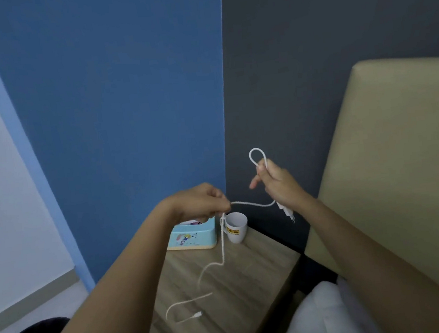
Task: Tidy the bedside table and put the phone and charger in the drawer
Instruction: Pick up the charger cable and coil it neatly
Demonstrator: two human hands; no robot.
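Above the bedside table (242,278), both hands grip the charger cable (250,204), stretched between them.

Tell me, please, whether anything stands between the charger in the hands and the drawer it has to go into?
That cannot be settled: no drawer shows in this view. Both hands already hold the charger cable, the left hand pinching it, the right hand gripping a loop with the plug hanging below. Its loose end trails on the bedside table.
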